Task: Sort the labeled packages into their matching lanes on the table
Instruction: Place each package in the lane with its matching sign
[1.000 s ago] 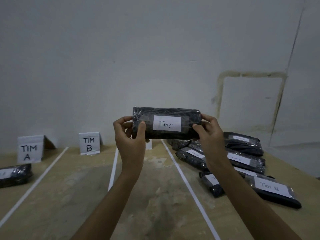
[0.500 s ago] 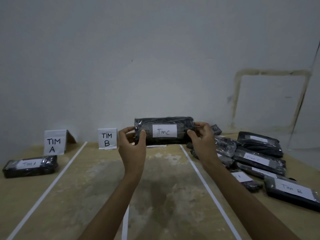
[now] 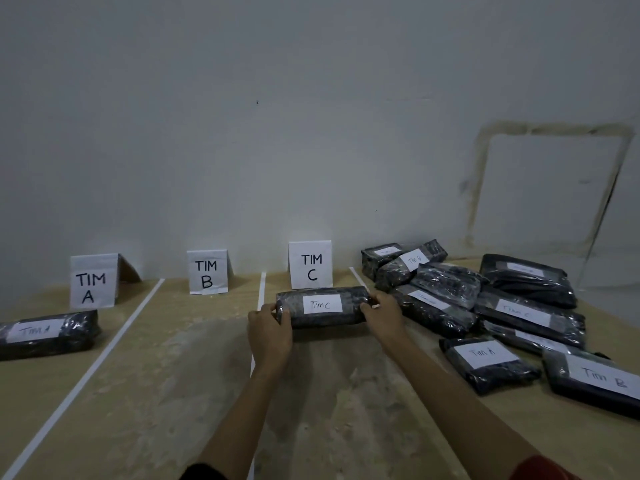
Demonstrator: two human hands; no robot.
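Tim C package (image 3: pixel 322 307) is sitting low in the C lane, right in front of the TIM C sign (image 3: pixel 311 265). Its long axis is running left to right across the lane, and the white label is facing up and toward the camera. Honestly can't tell if it's touching the surface (image 3: pixel 173 393) or hanging just over it.

The left hand (image 3: pixel 270 336) is holding the left end and the right hand (image 3: pixel 384 315) is holding the right end, so each grip is clamped on the package with the fingers curling round.

Counting stuff:
- one Tim A package (image 3: pixel 45 334) is lying in the A lane, long axis also left to right, just in front of the TIM A sign (image 3: pixel 91 282)
- three signs are standing along the wall, with the TIM B sign (image 3: pixel 207 271) in the middle
- three white tape lines (image 3: pixel 85 375) are splitting the surface into lanes
- the pile (image 3: pixel 450 282) is sitting right of the last line. I'm counting roughly nine packages, but they're overlapping, so not sure. Labels I'm reading there: Tim A, Tim B, Tim C.
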